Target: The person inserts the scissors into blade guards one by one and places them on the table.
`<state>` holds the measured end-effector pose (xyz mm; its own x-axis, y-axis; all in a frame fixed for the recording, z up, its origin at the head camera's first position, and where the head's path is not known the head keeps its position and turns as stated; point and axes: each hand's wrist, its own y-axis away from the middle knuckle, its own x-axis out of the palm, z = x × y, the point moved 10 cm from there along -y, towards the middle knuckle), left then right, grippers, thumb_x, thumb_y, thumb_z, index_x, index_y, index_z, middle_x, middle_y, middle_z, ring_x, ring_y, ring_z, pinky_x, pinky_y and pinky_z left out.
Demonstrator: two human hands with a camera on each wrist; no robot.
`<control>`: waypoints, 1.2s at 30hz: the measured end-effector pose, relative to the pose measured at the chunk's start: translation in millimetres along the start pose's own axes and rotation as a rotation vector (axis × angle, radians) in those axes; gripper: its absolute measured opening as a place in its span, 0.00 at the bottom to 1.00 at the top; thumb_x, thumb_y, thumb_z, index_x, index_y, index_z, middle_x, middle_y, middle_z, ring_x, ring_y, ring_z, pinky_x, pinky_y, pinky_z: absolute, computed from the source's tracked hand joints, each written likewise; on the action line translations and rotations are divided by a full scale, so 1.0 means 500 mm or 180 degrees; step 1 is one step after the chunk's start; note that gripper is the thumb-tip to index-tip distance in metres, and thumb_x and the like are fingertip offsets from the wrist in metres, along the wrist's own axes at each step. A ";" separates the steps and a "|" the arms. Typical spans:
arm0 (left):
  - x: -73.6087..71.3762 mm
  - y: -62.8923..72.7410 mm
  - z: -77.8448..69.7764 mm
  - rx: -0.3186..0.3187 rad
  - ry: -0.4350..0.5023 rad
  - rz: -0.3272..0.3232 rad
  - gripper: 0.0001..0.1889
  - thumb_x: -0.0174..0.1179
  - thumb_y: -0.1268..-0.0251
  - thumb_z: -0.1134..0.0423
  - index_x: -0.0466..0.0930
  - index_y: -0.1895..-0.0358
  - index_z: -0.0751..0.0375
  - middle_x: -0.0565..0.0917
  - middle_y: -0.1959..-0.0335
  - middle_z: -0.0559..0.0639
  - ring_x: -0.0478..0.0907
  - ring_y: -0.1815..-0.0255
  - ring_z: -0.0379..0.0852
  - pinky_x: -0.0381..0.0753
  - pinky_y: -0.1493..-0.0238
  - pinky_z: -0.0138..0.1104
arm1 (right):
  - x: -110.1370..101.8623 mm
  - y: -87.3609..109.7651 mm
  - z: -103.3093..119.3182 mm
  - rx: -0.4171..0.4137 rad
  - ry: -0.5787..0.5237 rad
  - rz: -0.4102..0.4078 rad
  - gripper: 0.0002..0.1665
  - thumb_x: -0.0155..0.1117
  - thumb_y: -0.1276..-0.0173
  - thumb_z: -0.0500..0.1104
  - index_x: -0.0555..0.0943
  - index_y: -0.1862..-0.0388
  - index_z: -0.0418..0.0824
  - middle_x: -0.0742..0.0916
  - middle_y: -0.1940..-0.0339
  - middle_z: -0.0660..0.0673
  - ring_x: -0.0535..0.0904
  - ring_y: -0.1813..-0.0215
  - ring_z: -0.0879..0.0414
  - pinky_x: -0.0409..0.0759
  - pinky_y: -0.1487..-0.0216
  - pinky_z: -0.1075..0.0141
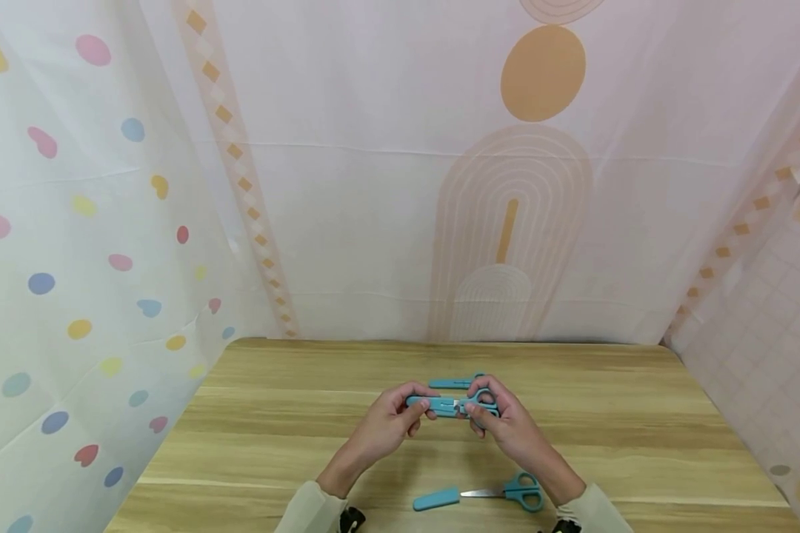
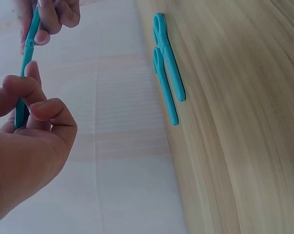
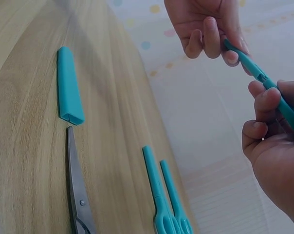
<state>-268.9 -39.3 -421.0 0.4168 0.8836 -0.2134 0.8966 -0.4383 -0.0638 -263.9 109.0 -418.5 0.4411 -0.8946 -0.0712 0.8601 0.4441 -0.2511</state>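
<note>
Above the table, both hands hold a pair of teal-handled scissors [image 1: 485, 395] with its blades in a teal sheath [image 1: 440, 406]. My left hand [image 1: 385, 423] pinches the sheath end between thumb and fingers. At the handle end, my right hand [image 1: 515, 429] grips the scissors, thumb near the pivot. A small bit of silver shows between sheath and handles. Nearer me lie an unsheathed pair of scissors [image 1: 487, 492] and a loose teal sheath [image 1: 436, 500], the blade tip close to the sheath's mouth; the right wrist view shows that sheath's opening [image 3: 71, 118].
Beyond the hands, two sheathed pairs of scissors lie side by side on the wooden table [image 1: 273, 429]; the left wrist view shows one longer pair [image 2: 172, 68] and another pair [image 2: 165, 90] beside it. Patterned curtains [image 1: 347, 222] hang behind the table and at both sides.
</note>
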 end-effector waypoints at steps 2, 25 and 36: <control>-0.001 0.000 -0.002 0.0015 -0.0003 -0.0017 0.11 0.49 0.22 0.64 0.80 0.46 0.61 0.83 0.60 0.60 0.67 0.76 0.38 0.65 0.76 0.26 | 0.002 -0.001 0.000 0.0009 -0.0004 -0.0012 0.15 0.52 0.21 0.39 0.63 0.48 0.29 0.82 0.59 0.33 0.71 0.72 0.62 0.73 0.68 0.70; 0.003 0.003 -0.011 0.0103 -0.0132 -0.0012 0.10 0.50 0.22 0.65 0.79 0.48 0.61 0.83 0.59 0.62 0.66 0.77 0.37 0.65 0.76 0.26 | 0.013 -0.001 -0.011 0.0236 0.0055 0.0054 0.16 0.51 0.20 0.42 0.62 0.47 0.31 0.81 0.61 0.42 0.70 0.70 0.60 0.71 0.67 0.70; -0.001 0.003 -0.002 0.0037 -0.0110 0.0023 0.10 0.52 0.23 0.63 0.80 0.49 0.58 0.84 0.61 0.56 0.68 0.75 0.38 0.68 0.74 0.27 | 0.017 0.002 -0.007 0.0111 0.0058 0.0162 0.15 0.50 0.20 0.40 0.61 0.47 0.29 0.82 0.61 0.31 0.71 0.70 0.62 0.72 0.67 0.72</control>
<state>-267.4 -40.1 -419.8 0.4177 0.8742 -0.2476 0.8916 -0.4468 -0.0735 -260.1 101.7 -422.8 0.4800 -0.8715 -0.1006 0.8452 0.4901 -0.2131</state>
